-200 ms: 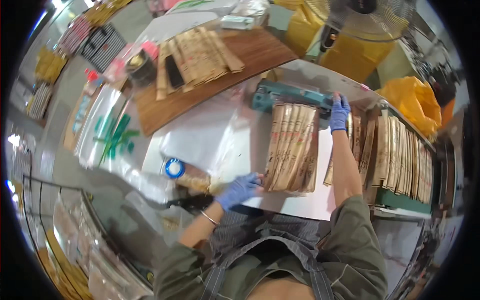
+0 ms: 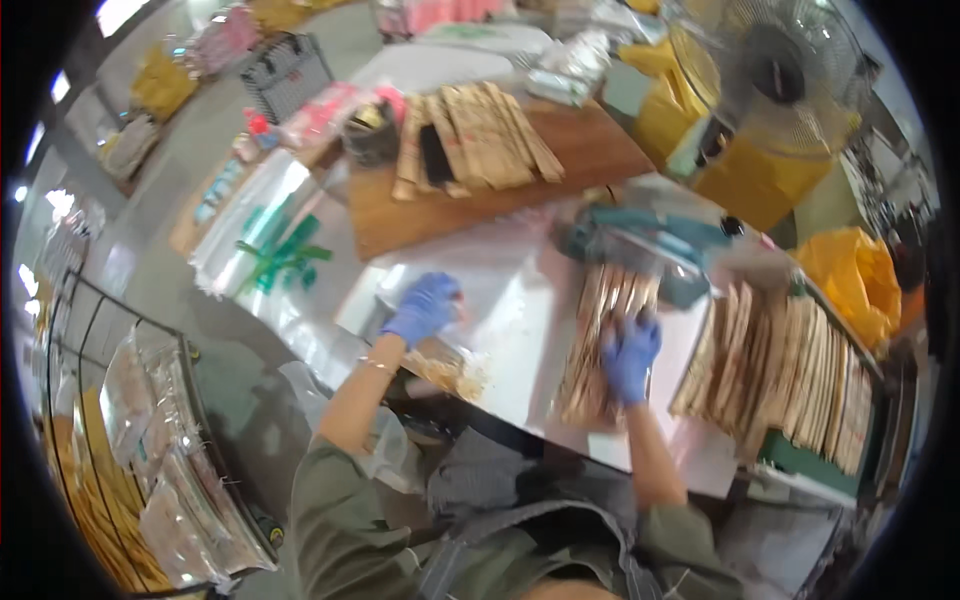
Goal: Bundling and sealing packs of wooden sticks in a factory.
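My gloved right hand [image 2: 630, 355] lies on a bundle of long brown printed packets [image 2: 588, 375], its thumb apart from its fingers. Shiny clear plastic covers the bundle. Behind it stands a teal bench device with a long arm [image 2: 655, 228], probably a bag sealer. My gloved left hand [image 2: 422, 308] is over the white table beside clear plastic bags [image 2: 490, 255], fingers bent and close together. Something small and reddish shows at its fingertips, too blurred to name. A bag of pale crumbs [image 2: 445, 370] lies just below that hand.
To the right, more brown packets [image 2: 775, 370] stand in a row in a green tray [image 2: 800, 455]. A brown board [image 2: 600, 150] at the back bears loose packets [image 2: 475, 135], a black object and a dark pot [image 2: 370, 135]. A fan [image 2: 775, 75] stands at the far right.
My right hand has left the teal device and come down onto the bundle. My left hand has moved from the bundle's lower edge leftward to where the blue tape roll showed. The view has shifted.
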A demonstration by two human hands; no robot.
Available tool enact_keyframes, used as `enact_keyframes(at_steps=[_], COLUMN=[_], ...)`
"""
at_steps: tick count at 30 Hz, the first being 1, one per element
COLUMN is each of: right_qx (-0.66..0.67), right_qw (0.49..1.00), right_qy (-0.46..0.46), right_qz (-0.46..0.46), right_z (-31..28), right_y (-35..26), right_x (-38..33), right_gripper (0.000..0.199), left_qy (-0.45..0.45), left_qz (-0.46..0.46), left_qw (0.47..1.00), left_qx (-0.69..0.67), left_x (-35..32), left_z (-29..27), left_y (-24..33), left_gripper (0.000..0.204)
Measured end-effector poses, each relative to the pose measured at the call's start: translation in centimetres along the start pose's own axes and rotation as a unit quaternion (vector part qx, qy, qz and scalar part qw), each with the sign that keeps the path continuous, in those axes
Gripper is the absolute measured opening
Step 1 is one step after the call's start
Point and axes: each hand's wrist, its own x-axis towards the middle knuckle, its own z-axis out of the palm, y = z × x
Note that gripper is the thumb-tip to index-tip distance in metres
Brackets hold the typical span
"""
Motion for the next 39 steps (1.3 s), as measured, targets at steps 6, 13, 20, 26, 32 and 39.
enact_keyframes(at_steps=[6, 13, 20, 26, 32, 39], right_qx=[0.176, 0.510, 0.505, 0.453, 0.191, 0.422], right_qw=[0.984, 0.852, 0.844, 0.891, 0.981, 0.886], right_qy=[-0.032, -0.103, -0.089, -0.028, 0.038, 0.027], right_qz=[-0.009, 0.063, 0.157, 0.000, -0.016, 0.187], right_z=[-1.0, 2.3, 2.6, -4.8, -3.7, 2.4], right_y=[-10.0, -11.4, -9.4, -13.4, -10.7, 4.5], right_x=[-3.1, 0.4, 0.9, 0.1, -0.7, 3.6], right_gripper=[0.030, 0.014, 0.014, 0.012, 0.037, 0.063], left_qy=[-0.140, 0.035, 0.126, 0.126, -0.147, -0.050], left_qz=[0.034, 0.034, -0.174, 0.081, -0.099, 0.143], left_qw=[0.989, 0.979, 0.959, 0.957, 0.957, 0.979], left_qx=[-0.034, -0.199, -0.187, 0.250, 0.229, 0.139], left_x=[0.6, 0.7, 0.5, -1.5, -2.3, -3.4], left_z=[6.9, 7.3, 3.4, 4.9, 7.1, 7.0], left_y=[2.4, 5.1, 6.4, 9.7, 9.0, 8.7], left_gripper=[0.029, 0.025, 0.019, 0.033, 0.070, 0.060])
